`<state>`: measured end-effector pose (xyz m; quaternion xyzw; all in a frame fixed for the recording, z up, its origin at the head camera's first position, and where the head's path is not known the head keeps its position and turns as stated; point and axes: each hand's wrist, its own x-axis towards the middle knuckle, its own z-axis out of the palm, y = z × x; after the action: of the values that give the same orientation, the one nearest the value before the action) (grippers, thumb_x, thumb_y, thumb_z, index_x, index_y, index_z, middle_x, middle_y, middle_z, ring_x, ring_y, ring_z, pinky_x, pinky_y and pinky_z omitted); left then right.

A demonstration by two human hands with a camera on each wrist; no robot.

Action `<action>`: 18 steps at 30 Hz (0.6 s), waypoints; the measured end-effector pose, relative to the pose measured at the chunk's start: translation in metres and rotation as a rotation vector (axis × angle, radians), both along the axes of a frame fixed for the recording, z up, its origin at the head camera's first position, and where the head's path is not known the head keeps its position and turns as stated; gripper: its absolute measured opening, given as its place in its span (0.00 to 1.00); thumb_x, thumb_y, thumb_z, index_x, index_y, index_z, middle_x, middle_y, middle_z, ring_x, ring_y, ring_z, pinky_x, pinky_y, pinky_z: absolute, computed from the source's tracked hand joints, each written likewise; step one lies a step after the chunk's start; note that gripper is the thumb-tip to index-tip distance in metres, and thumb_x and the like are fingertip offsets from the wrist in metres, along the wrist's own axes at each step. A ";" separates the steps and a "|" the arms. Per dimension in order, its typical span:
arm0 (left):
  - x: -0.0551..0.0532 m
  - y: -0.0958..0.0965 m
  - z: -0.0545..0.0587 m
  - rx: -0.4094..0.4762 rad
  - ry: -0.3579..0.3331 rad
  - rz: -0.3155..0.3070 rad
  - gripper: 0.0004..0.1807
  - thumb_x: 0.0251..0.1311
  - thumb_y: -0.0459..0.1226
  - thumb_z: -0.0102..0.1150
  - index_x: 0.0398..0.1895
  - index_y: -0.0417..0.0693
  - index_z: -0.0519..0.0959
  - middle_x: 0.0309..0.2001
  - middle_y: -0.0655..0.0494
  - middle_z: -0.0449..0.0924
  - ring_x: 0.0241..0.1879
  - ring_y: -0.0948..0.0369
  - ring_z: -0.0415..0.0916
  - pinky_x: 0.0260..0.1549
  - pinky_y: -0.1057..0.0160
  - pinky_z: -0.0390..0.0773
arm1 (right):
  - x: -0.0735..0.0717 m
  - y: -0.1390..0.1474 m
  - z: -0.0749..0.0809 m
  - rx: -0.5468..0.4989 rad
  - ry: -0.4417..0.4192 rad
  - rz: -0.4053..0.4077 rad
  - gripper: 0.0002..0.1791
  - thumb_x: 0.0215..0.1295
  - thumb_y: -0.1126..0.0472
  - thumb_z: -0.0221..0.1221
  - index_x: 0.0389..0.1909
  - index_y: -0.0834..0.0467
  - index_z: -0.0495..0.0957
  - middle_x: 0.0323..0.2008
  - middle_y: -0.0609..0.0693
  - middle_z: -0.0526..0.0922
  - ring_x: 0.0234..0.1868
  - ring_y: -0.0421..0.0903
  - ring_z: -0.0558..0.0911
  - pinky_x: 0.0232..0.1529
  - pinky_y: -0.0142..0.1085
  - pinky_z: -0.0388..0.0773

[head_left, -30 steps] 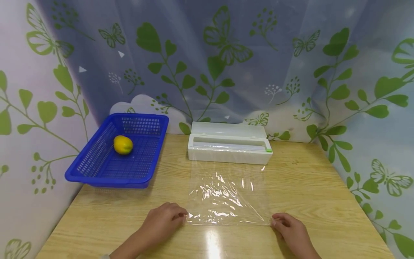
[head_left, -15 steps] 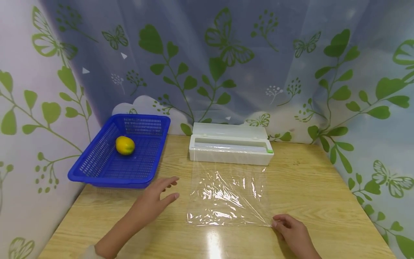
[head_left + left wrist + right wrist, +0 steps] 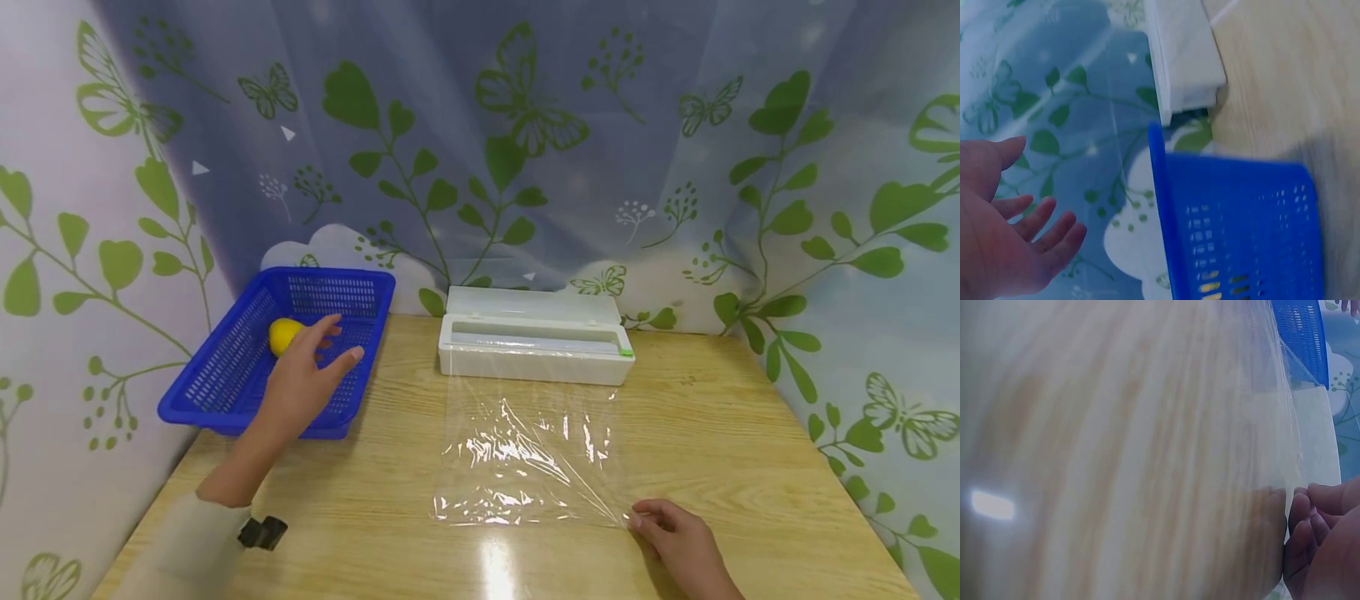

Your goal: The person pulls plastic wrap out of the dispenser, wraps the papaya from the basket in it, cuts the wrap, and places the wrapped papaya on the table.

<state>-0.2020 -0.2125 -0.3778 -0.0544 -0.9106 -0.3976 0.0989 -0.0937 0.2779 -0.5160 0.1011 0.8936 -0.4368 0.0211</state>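
Observation:
In the head view my left hand (image 3: pixel 300 379) is over the blue plastic basket (image 3: pixel 213 375), fingers spread, holding nothing. A yellow lemon (image 3: pixel 282 334) lies inside the basket, partly hidden behind that hand. The left wrist view shows the same hand (image 3: pixel 1016 231) with loosely bent fingers beside the basket wall (image 3: pixel 1241 219). My right hand (image 3: pixel 675 537) pinches the near right corner of a clear sheet of plastic wrap (image 3: pixel 517 458). From that corner, creases run diagonally across the sheet. The wrap comes out of a white dispenser box (image 3: pixel 536 365) with its lid raised.
Behind the box hangs a curtain (image 3: pixel 450 150) printed with leaves and butterflies, which also covers both sides. A wooden table (image 3: pixel 720 417) lies under everything. A green piece (image 3: pixel 626 352) sits at the right end of the box's front edge.
My left hand has let go of the wrap's near left corner and moved up and left, over the basket. The right hand has stayed at its corner.

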 end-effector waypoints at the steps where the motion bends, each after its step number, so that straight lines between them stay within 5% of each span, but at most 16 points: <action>1: -0.005 -0.003 0.001 0.005 0.010 0.009 0.42 0.70 0.60 0.52 0.79 0.50 0.56 0.71 0.42 0.67 0.69 0.41 0.64 0.62 0.35 0.68 | 0.000 0.000 0.000 -0.004 -0.001 -0.001 0.13 0.65 0.61 0.67 0.48 0.61 0.84 0.31 0.48 0.84 0.26 0.37 0.78 0.31 0.28 0.75; 12: -0.059 -0.038 -0.003 -0.032 0.046 0.128 0.44 0.70 0.59 0.53 0.78 0.42 0.56 0.69 0.34 0.65 0.63 0.37 0.67 0.58 0.34 0.69 | 0.000 -0.001 -0.001 -0.047 0.011 -0.010 0.12 0.65 0.63 0.66 0.47 0.62 0.84 0.30 0.49 0.84 0.24 0.37 0.77 0.30 0.29 0.76; 18: -0.084 -0.052 -0.005 -0.073 0.005 0.158 0.47 0.69 0.60 0.53 0.79 0.39 0.53 0.71 0.32 0.63 0.70 0.34 0.58 0.65 0.32 0.62 | -0.001 -0.001 -0.001 -0.051 0.008 -0.015 0.10 0.66 0.66 0.65 0.46 0.63 0.84 0.32 0.50 0.85 0.24 0.37 0.77 0.29 0.29 0.77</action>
<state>-0.2862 -0.2646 -0.3828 0.0131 -0.9256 -0.3551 0.1304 -0.0945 0.2767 -0.5174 0.1056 0.8815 -0.4600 0.0170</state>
